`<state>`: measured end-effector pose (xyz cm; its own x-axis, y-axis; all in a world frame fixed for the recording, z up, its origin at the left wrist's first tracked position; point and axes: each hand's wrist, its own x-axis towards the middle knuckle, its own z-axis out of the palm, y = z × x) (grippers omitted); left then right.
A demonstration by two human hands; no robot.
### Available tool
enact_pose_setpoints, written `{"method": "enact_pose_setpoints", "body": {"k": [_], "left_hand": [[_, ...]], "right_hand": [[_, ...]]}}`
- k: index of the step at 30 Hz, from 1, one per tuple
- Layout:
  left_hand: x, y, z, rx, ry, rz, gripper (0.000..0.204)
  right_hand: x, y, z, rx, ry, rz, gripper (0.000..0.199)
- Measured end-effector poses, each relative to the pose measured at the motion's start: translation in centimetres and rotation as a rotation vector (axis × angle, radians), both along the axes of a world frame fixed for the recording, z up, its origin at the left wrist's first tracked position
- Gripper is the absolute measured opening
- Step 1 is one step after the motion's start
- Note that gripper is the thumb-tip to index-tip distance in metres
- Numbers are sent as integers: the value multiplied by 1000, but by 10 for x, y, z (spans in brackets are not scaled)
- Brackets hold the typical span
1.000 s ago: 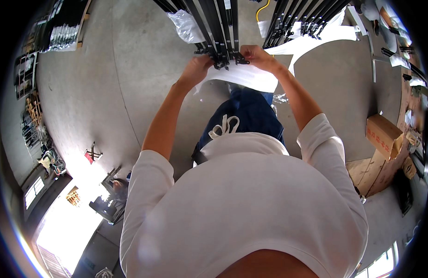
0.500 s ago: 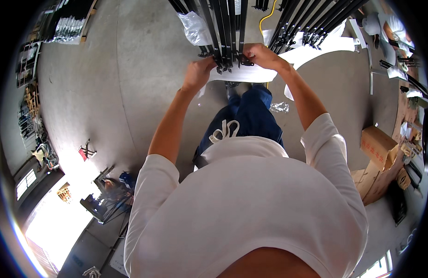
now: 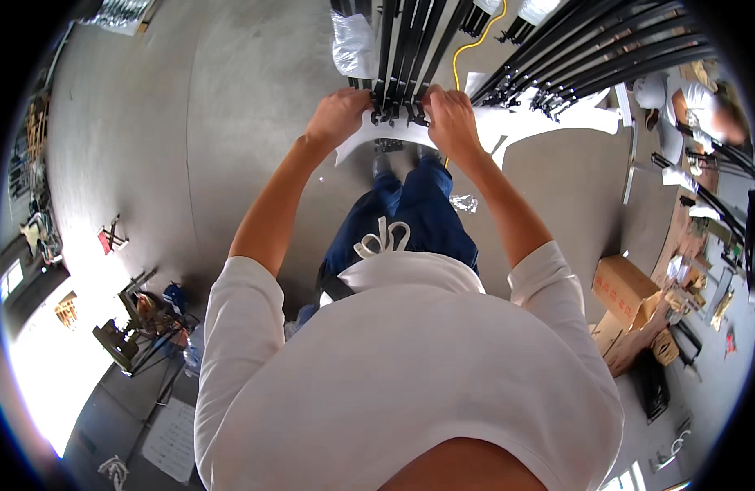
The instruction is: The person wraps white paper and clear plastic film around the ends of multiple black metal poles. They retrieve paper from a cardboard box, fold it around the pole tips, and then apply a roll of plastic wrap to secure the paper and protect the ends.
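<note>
Pretty tight up front: both hands, left hand (image 3: 338, 114) and right hand (image 3: 449, 119), are jammed against the bundle of black rods (image 3: 406, 57), with a white sheet (image 3: 508, 123) right under them. A second rack of black rods (image 3: 606, 57) fans out far right, blocking that side. Far left is bare concrete floor (image 3: 206, 106), lots of room. Cardboard boxes (image 3: 627, 290) crowd the near right.

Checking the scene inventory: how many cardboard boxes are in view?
2. A closed cardboard box sits on the floor at right; an opened box lies just below it. The clutter at the right rim may hide more.
</note>
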<state>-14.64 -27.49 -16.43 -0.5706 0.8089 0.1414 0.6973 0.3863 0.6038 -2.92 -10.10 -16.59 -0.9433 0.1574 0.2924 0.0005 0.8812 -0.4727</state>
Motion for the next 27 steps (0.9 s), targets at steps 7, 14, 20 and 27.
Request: {"method": "enact_pose_setpoints", "body": {"k": [7, 14, 20, 27], "left_hand": [[25, -4, 10, 104, 19, 279, 9], [12, -16, 0, 133, -154, 444, 6], [-11, -14, -1, 176, -347, 313, 6], [-2, -8, -18, 301, -280, 196, 8]], "right_hand": [[-8, -3, 11, -202, 115, -11, 12], [-41, 17, 82, -383, 67, -132, 6], [-33, 25, 18, -168, -274, 110, 61], [-50, 25, 9, -127, -595, 281, 20]]}}
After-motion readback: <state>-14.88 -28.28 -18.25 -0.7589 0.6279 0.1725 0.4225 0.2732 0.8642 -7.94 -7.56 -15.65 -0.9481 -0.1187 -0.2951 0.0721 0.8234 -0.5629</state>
